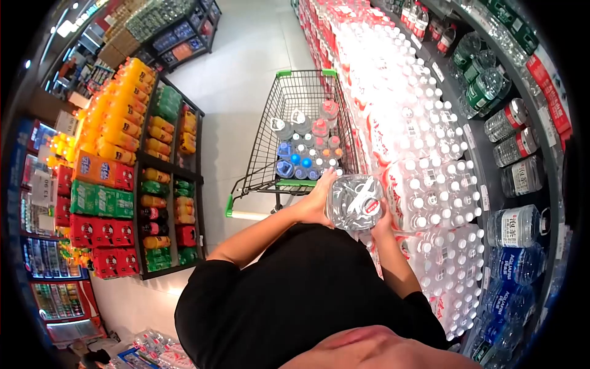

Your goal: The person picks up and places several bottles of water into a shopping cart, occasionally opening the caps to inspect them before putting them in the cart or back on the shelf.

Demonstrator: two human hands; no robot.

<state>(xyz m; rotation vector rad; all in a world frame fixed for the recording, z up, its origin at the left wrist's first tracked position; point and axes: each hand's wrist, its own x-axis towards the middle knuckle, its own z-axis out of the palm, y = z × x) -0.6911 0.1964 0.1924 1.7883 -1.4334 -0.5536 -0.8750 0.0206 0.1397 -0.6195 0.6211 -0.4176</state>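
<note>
A large clear water jug is held between my two hands in front of my chest. It has a white carry handle on top and a small red label. My left hand presses around its left side, and my right hand supports its right side, with some fingers hidden behind it. Just beyond stands a green-and-black wire shopping cart. Inside the cart are several big jugs with white or pink tops and smaller bottles with blue, white and orange caps.
Stacks of shrink-wrapped water bottles run close along my right. Behind them, a shelf holds large water jugs. To the left stands a rack of orange drinks and soda packs. A pale tiled aisle stretches ahead.
</note>
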